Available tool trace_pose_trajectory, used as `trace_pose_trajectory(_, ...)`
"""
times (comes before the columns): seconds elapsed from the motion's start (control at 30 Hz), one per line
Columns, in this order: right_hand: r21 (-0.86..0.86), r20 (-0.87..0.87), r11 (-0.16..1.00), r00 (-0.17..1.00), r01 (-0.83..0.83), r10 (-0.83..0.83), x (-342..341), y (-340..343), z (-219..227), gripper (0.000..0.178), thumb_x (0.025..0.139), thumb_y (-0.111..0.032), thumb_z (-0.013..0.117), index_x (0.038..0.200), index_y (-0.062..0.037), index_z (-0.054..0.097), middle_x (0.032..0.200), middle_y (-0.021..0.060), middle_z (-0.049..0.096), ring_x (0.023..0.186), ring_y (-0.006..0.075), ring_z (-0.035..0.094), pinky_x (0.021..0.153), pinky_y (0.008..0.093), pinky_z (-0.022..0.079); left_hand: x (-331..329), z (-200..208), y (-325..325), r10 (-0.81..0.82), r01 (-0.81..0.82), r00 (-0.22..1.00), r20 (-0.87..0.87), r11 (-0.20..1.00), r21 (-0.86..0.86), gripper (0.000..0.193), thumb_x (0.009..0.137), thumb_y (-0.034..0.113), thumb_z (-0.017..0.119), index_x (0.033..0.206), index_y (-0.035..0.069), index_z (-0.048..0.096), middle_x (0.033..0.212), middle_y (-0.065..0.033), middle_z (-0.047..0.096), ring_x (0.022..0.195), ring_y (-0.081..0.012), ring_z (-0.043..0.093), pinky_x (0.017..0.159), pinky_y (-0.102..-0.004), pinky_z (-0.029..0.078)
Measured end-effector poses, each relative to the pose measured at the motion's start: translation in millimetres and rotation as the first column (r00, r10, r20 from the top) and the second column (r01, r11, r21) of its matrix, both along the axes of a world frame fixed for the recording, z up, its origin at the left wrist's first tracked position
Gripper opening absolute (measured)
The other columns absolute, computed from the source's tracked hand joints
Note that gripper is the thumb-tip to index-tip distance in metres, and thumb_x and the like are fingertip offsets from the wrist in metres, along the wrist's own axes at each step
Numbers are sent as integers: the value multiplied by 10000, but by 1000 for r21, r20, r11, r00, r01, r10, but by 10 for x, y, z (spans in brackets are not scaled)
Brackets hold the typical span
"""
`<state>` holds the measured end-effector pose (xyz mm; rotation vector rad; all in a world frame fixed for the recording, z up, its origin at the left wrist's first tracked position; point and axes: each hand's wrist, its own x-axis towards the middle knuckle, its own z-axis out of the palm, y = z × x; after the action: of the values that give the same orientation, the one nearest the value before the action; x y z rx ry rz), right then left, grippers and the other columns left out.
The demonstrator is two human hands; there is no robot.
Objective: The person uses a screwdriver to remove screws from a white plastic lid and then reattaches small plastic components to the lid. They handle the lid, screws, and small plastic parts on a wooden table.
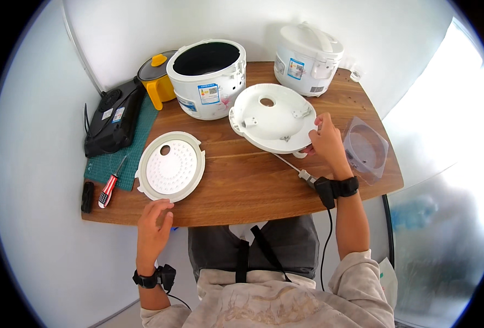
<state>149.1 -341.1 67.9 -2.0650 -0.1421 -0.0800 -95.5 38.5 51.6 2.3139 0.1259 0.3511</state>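
Observation:
My right hand [326, 141] grips the right rim of a white rice cooker lid shell [274, 123], thumb and fingers closed on its edge. The shell's hollow inside faces up, with a round hole toward the back and small metal parts inside. It is raised at least partly off the table, tilted. My left hand [154, 227] is at the table's front edge, fingers loosely curled and apart, holding nothing. Just beyond its fingertips lies a round white inner lid plate [171, 169] with a grey rim, rows of dimples and one hole. Whether the fingertips touch its rim I cannot tell.
Behind stand an open rice cooker body [209, 82] and a closed rice cooker [307, 60]. A yellow pot [160, 82], black appliance [113, 117] and red-handled screwdriver [109, 188] are left, partly on a green cutting mat [135, 147]. A clear plastic box [366, 147] sits right, near a power cord plug [306, 176].

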Motion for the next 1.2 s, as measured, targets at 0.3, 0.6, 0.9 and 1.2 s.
trace_pose_trajectory(0.3,-111,109,984,983,-138,151,-559,60,245,196,903,10,504,1059,-22,390,637,201,601,531,349,659,481,421,515,-125,110,-66,-2,2,1000,-15,1000,-12,178,914,14,606,1082,14,664,1107,-135,679,978,-265,667,847,-344,534)
trace_pose_trajectory(0.6,-247,160,891,891,-382,426,-694,216,-35,226,905,-17,566,1057,-42,402,809,259,606,730,489,595,627,553,436,-25,24,-204,-49,18,996,-79,937,-348,238,985,102,596,1203,9,607,1109,-98,686,910,-162,665,789,-300,543)
trace_pose_trajectory(0.9,-360,238,851,844,-383,480,-561,336,-193,227,911,-22,597,1037,-22,408,652,222,571,625,458,589,560,557,418,316,-165,-570,-133,-21,978,-162,709,-705,482,1002,122,577,1419,33,351,1101,-149,642,868,-155,670,684,-283,575)
trace_pose_trajectory(1.2,-415,218,843,863,-341,456,-400,396,-341,246,930,-79,611,1062,-8,416,739,235,627,699,451,634,605,547,469,346,-281,-678,-105,-33,984,-145,692,-721,533,973,76,573,1427,38,296,1158,-172,599,876,-163,670,620,-261,589)
